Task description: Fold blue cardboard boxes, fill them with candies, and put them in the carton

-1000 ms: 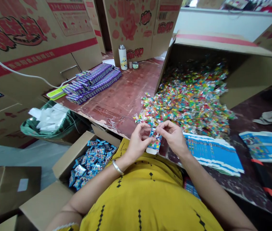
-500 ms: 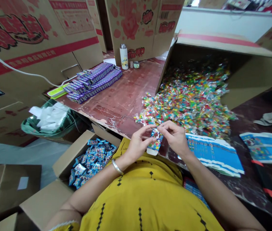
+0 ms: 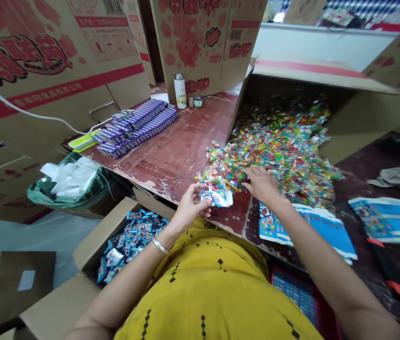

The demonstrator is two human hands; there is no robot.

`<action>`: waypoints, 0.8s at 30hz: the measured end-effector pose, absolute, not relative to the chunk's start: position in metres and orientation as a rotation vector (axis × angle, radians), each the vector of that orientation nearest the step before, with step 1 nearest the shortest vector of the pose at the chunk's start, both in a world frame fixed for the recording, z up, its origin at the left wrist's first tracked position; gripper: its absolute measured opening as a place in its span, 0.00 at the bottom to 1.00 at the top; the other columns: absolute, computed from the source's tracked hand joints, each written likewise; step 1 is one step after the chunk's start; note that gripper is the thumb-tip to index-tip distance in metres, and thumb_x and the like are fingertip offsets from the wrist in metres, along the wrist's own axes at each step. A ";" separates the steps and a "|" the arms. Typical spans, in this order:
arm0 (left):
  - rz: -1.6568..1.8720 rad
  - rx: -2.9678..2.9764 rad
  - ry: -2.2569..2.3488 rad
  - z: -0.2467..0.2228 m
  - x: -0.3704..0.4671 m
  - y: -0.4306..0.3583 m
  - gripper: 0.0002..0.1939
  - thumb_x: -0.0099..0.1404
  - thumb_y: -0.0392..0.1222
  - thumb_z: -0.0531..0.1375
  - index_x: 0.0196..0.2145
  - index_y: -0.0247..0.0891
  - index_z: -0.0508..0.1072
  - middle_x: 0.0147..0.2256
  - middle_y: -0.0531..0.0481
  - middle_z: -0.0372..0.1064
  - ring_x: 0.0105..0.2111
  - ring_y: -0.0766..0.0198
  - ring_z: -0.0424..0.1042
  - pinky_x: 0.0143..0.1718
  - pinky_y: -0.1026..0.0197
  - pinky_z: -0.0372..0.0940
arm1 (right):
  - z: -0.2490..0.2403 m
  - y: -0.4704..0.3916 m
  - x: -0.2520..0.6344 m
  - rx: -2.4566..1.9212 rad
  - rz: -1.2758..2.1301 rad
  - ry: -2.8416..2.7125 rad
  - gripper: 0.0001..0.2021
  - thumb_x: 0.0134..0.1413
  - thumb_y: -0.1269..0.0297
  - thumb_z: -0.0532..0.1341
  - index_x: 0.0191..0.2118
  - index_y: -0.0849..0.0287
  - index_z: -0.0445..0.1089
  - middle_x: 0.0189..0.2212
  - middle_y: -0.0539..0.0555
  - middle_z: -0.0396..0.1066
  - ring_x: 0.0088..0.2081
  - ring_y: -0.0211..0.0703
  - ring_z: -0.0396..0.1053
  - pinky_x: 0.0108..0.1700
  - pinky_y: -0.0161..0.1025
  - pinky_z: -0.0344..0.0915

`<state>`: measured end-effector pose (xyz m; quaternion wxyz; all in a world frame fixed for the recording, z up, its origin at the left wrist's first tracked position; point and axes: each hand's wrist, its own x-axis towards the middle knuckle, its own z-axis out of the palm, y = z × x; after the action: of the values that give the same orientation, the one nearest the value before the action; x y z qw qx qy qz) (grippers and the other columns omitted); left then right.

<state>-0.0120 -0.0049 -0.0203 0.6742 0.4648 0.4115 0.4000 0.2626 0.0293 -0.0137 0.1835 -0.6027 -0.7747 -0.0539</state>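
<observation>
Head view, left to right: an open carton of blue packets (image 3: pixel 132 243); the left hand (image 3: pixel 190 207), clamped on a small blue box (image 3: pixel 217 199) above the near table edge; well apart from it, the right hand (image 3: pixel 264 187) at the clear candy packets (image 3: pixel 277 146), its grip unclear; flat blue cartons (image 3: pixel 322 226).

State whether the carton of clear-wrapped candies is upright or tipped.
Tipped: the carton lies on its side, wrapped candies spread onto the table.

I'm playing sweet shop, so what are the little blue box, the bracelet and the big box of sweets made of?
The little blue box looks like thin, shiny printed card: see its white flap. The bracelet seems smooth metal, since it gleams silver, but could be plastic. The big box of sweets looks like dull brown cardboard, with a stiff flap.
</observation>
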 end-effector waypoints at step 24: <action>0.956 1.243 0.782 -0.022 0.014 -0.017 0.15 0.60 0.41 0.64 0.43 0.35 0.68 0.42 0.45 0.72 0.42 0.62 0.71 0.46 0.59 0.67 | 0.022 -0.012 0.205 -1.282 0.584 -1.649 0.06 0.56 0.60 0.63 0.38 0.54 0.72 0.53 0.56 0.67 0.55 0.52 0.64 0.54 0.50 0.62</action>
<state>0.0141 -0.0175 -0.0218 0.6402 0.5449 0.3430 0.4190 0.2052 -0.0121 0.0224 0.4675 -0.5224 -0.6722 0.2381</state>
